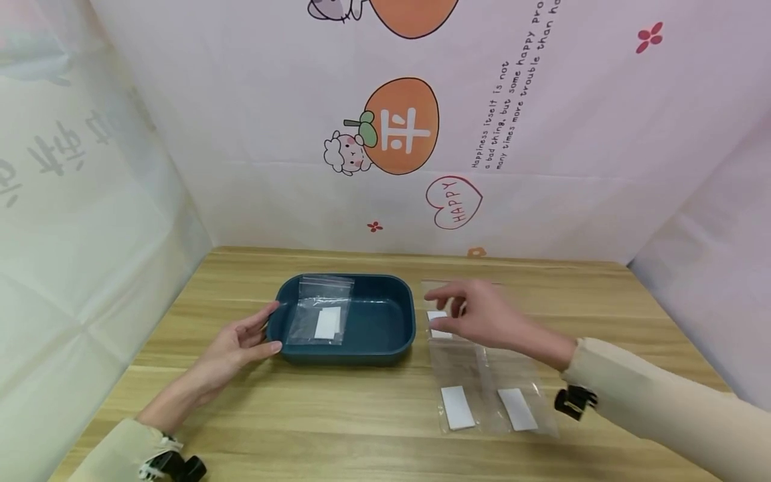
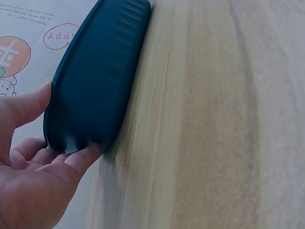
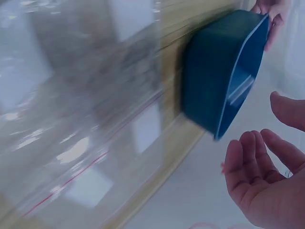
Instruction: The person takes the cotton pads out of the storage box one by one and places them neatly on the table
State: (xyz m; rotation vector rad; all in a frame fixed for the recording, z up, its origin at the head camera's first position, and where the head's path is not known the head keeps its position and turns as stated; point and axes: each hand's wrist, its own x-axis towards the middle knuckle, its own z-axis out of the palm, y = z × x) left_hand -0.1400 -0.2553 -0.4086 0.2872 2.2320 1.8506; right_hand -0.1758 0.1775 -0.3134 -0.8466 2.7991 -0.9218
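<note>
A dark blue plastic basin [image 1: 379, 328] stands on the wooden table, with a clear zip bag [image 1: 304, 328] inside it. White card-like pieces [image 1: 328, 323] show in that bag. My left hand [image 1: 237, 345] holds the basin's left end; in the left wrist view its thumb [image 2: 33, 105] is at the rim and its fingers [image 2: 86, 157] lie against the end wall. Over the bags right of the basin hovers my right hand [image 1: 476, 314], fingers loosely bent and nothing in them. More clear zip bags [image 1: 458, 365] with white pieces [image 1: 458, 407] lie under and in front of it.
The wooden table [image 1: 337, 422] runs back to a printed white cloth [image 1: 271, 194] hanging behind it. Cloth also hangs at the left and right sides. A black wrist device [image 1: 575, 402] sits on the right sleeve, another [image 1: 177, 466] on the left.
</note>
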